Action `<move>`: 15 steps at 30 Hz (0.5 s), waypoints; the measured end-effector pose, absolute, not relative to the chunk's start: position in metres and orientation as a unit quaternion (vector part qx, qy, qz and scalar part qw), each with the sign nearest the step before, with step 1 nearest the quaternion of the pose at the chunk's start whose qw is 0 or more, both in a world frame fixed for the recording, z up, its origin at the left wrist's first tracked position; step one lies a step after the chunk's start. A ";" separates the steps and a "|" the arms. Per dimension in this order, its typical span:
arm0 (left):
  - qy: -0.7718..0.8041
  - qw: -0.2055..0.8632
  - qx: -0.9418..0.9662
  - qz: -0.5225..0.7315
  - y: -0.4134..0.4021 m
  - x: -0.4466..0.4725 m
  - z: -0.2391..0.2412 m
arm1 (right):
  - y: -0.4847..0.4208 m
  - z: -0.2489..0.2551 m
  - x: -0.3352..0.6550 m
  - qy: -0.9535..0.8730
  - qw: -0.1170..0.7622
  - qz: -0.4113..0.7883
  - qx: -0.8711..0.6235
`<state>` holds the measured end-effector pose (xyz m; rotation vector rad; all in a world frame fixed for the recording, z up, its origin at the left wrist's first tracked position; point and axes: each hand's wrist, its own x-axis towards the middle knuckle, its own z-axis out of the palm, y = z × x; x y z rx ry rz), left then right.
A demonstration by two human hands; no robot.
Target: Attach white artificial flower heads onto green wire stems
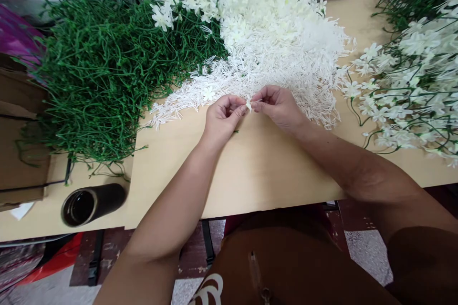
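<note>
Over the near edge of a white pile, my left hand [226,113] pinches a small white artificial flower [249,104] between thumb and fingertips. My right hand [275,105] meets it from the other side, closed in a pinch, with a thin white stamen-like strand poking out by its fingers. Its fingertips touch the flower. Just beyond both hands spread many thin white stamen-like sticks [257,69], and behind them rises a heap of loose white flower heads [265,5]. One flower head [208,93] lies alone on the sticks left of my hands.
Green plastic stems [96,66] form a big heap at the left. Assembled white flowers on green stems [411,81] lie at the right. A dark cup [103,200] stands near the table's [171,205] front left, beside a cardboard box [21,138].
</note>
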<state>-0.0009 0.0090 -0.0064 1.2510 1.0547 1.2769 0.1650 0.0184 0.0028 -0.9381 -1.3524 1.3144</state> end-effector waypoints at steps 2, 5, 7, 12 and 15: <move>0.440 0.513 0.519 0.523 0.008 -0.001 -0.004 | 0.019 0.002 0.165 -0.565 0.492 0.535 -0.390; 0.439 0.521 0.516 0.519 0.006 0.000 -0.001 | 0.018 0.001 0.164 -0.582 0.489 0.518 -0.393; 0.438 0.524 0.514 0.520 0.006 0.000 0.000 | 0.018 0.001 0.163 -0.591 0.487 0.512 -0.390; 0.433 0.528 0.513 0.520 0.008 -0.001 -0.001 | 0.016 0.000 0.159 -0.571 0.497 0.537 -0.373; 0.426 0.522 0.515 0.530 0.009 -0.002 -0.003 | 0.016 -0.001 0.158 -0.552 0.485 0.576 -0.359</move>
